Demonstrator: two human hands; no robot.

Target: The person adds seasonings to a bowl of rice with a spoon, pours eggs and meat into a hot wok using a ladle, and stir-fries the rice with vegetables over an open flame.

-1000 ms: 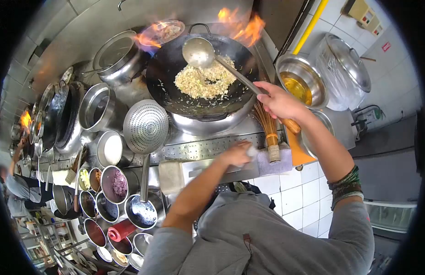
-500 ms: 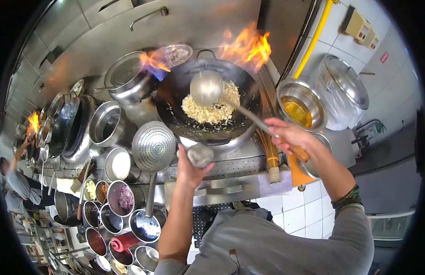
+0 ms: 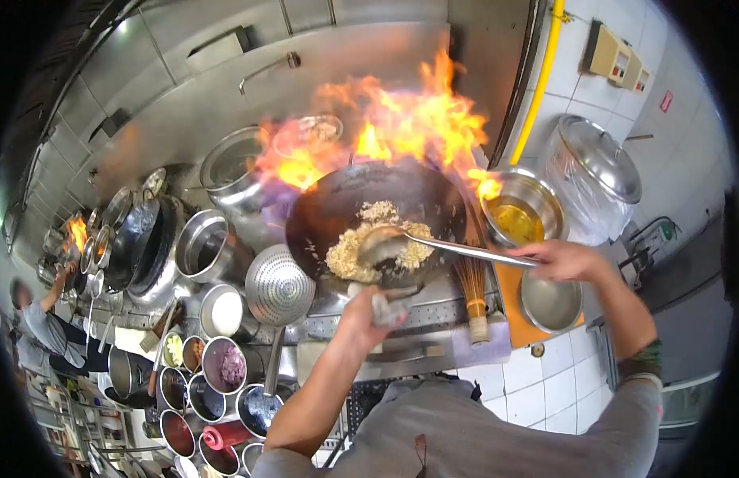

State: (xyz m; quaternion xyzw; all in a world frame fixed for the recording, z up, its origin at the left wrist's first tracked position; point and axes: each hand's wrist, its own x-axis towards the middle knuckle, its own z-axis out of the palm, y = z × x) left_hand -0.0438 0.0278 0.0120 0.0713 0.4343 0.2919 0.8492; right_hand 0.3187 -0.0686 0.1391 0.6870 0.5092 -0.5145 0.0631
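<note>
My left hand (image 3: 358,317) is closed around a greyish cloth (image 3: 383,309) at the near handle of a black wok (image 3: 329,191). Finely chopped, pale yellow food (image 3: 343,248) lies in the wok; I cannot tell its kind. In my right hand (image 3: 567,261) is the handle of a metal ladle (image 3: 465,250), fingers wrapped round it. The ladle's bowl rests among the food, near the middle of the wok. Large flames (image 3: 421,119) rise along the wok's far rim and partly hide a dish behind it.
A bowl of yellow oil (image 3: 519,223) and an empty-looking metal bowl (image 3: 551,301) stand at right. Beside the wok are a bamboo brush (image 3: 474,299) and a perforated skimmer (image 3: 280,284). Several ingredient pots, one with chopped purple food (image 3: 232,366), stand at left. Another person (image 3: 47,319) works at far left.
My left hand has moved with the cloth onto the wok's near handle. The ladle has come down from above into the food, and my right hand has shifted right. The flames have grown much larger.
</note>
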